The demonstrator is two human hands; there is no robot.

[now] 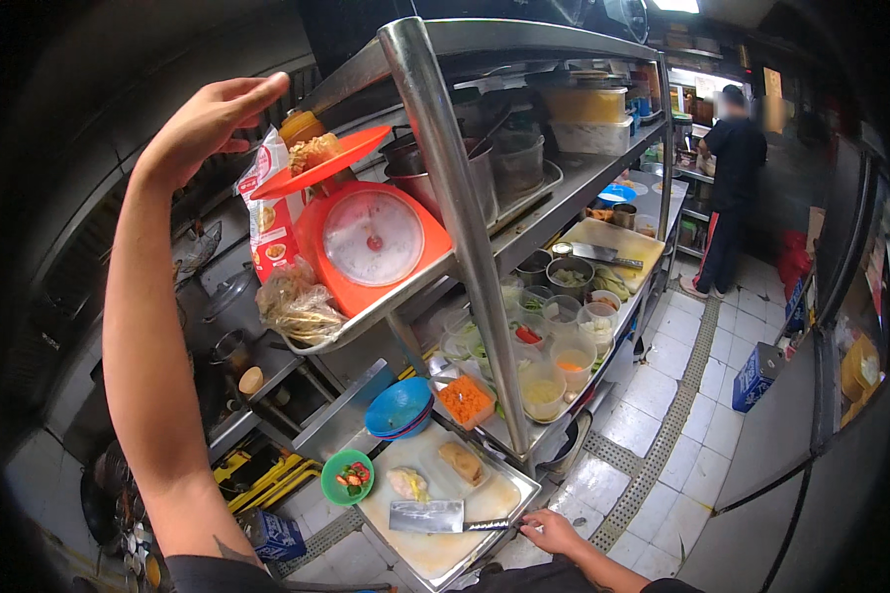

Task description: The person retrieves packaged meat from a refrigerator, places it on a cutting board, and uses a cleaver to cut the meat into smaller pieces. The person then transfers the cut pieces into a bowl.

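Note:
My left hand [208, 124] is raised at the upper left, fingers stretched out and apart, holding nothing visible. Just beside it, an orange kitchen scale [374, 242] stands on a shelf, with a yellowish-brown lump of food [314, 151] on its orange pan [356, 150]. My right hand [556, 534] is low down at the edge of a tray [433, 571], fingers loosely bent, close to the handle of a cleaver [427, 516]. The cleaver lies flat on a white cutting board [391, 460]. On the board are a pale piece of food [406, 483] and a clear container [443, 474] holding a brown piece.
A green bowl [347, 476] of cut chillies and stacked blue bowls [399, 406] stand by the board. Chopped orange food [465, 399] fills a container. A metal post [465, 227] rises between the shelves. Another person [734, 188] stands in the far aisle.

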